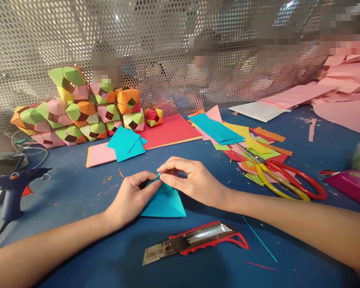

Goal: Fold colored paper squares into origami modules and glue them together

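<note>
A blue sheet of paper (165, 204), folded to a triangle-like shape, is held between both hands at the middle of the table. My left hand (135, 194) is closed on its upper left part, thumb and forefinger near the top corner. My right hand (195, 180) pinches the same top corner from the other side. The exact fold under the fingertips is hidden. In front of the paper lies a red utility knife (196, 240) with its blade out, pointing left. More blue paper squares (127, 144) lie beyond my left hand.
Folded paper balls (81, 116) are stacked at the back left, by a perforated metal screen (168, 52). A glue gun (13, 192) stands at left. Scissors (276, 174) rest on paper scraps (258, 146) at right, near a magenta object (351, 186). Pink sheets (345, 92) pile up back right.
</note>
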Action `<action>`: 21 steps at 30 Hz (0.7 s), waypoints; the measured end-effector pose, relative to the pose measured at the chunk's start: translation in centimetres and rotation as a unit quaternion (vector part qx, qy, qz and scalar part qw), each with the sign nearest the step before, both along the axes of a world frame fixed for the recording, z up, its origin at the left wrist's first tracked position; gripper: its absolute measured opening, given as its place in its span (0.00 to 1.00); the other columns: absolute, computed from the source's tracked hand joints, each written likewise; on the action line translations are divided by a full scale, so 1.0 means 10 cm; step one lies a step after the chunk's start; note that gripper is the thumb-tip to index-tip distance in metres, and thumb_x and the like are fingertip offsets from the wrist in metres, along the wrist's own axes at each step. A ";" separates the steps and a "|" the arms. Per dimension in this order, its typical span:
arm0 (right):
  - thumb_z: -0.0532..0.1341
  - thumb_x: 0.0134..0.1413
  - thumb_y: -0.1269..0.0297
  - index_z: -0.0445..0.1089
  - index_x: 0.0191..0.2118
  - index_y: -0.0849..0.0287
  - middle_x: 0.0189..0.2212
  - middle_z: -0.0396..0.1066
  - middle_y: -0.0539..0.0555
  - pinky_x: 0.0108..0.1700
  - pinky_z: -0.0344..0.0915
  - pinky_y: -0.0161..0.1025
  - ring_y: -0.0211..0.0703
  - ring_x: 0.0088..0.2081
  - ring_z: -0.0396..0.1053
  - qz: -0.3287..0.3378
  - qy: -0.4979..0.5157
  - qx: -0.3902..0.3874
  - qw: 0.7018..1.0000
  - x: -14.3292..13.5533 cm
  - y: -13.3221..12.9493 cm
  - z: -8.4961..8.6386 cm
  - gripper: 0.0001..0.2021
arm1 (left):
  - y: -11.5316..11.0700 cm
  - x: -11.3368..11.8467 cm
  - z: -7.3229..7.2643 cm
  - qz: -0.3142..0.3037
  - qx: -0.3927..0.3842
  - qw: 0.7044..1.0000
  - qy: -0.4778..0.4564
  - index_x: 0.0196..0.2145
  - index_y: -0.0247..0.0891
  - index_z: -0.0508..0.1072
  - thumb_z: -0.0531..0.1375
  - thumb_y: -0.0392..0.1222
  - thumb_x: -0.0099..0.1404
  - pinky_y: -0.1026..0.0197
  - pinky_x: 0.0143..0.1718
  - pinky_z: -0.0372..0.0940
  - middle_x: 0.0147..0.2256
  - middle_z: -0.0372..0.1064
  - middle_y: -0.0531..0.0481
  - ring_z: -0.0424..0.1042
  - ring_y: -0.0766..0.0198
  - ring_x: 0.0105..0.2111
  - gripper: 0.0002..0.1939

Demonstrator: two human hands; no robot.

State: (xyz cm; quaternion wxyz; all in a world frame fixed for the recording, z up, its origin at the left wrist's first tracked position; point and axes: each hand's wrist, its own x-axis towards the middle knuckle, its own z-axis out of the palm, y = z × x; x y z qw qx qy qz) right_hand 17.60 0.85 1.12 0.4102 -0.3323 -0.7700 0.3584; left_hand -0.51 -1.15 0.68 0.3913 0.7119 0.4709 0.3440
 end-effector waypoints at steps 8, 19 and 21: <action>0.57 0.55 0.63 0.66 0.29 0.61 0.26 0.66 0.48 0.33 0.60 0.33 0.34 0.30 0.63 0.005 0.054 -0.109 0.993 0.01 0.02 0.06 0.08 | -0.04 0.01 0.00 -0.043 0.017 0.997 0.060 0.30 0.35 0.71 0.55 0.42 0.62 0.68 0.30 0.57 0.25 0.63 0.56 0.59 0.71 0.27 0.09; 0.56 0.55 0.64 0.64 0.28 0.61 0.25 0.63 0.47 0.32 0.57 0.32 0.33 0.28 0.59 0.015 0.018 -0.092 0.996 0.03 0.00 0.03 0.07 | -0.01 0.00 -0.01 -0.035 0.006 0.997 0.062 0.30 0.36 0.71 0.55 0.42 0.62 0.68 0.30 0.58 0.26 0.65 0.56 0.61 0.70 0.27 0.09; 0.54 0.56 0.62 0.63 0.30 0.60 0.26 0.63 0.48 0.32 0.58 0.32 0.33 0.29 0.59 -0.011 0.032 -0.074 0.997 0.02 0.03 0.01 0.08 | -0.01 0.00 -0.01 -0.035 0.007 0.998 0.058 0.29 0.36 0.71 0.55 0.42 0.62 0.68 0.30 0.58 0.26 0.66 0.56 0.61 0.70 0.27 0.08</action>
